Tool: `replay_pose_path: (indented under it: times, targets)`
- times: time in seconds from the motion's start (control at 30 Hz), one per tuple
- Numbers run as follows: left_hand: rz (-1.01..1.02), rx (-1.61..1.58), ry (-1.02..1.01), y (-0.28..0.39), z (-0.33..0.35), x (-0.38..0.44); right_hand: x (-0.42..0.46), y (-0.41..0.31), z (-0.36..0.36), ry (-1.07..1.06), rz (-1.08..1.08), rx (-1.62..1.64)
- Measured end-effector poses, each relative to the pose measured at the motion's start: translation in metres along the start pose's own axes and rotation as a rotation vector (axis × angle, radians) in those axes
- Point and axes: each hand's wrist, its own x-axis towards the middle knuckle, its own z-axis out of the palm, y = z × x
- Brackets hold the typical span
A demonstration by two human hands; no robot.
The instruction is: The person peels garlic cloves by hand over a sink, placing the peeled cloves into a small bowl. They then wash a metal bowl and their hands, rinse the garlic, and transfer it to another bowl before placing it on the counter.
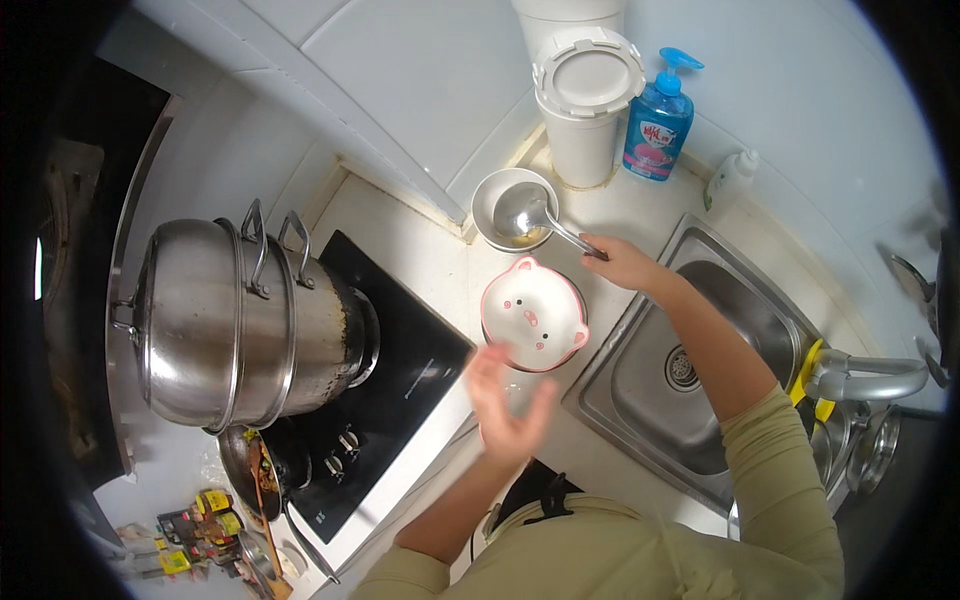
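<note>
My right hand (619, 261) grips the handle of a metal ladle (523, 208), whose bowl lies over a white bowl (491, 201) at the counter's back corner. Something yellowish shows in that bowl, under the ladle. A pig-face bowl (532, 311) with a pink rim sits just in front of it. Blurred by motion, my left hand (510, 412) is at the near edge of the pig-face bowl with fingers spread and nothing held; whether it touches the rim cannot be told.
A large steel steamer pot (217, 322) stands on the black gas hob (405, 382) at left, beside a frying pan (255, 465) holding food. At right is a steel sink (675, 352). White canisters (581, 142) and a blue soap bottle (658, 127) stand along the wall.
</note>
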Motion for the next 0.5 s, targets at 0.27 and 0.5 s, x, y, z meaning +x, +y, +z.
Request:
replay_pose_path:
  times: [0.27, 0.5]
  targets:
    - [-1.269, -0.573, -0.395, -0.039, -0.004, 0.049, -0.024, -0.032, 0.024, 0.446, -0.001, 0.049]
    - [-1.406, -0.846, -0.708, -0.075, -0.004, 0.054, -0.034, -0.036, 0.061, -0.168, 0.63, 1.0]
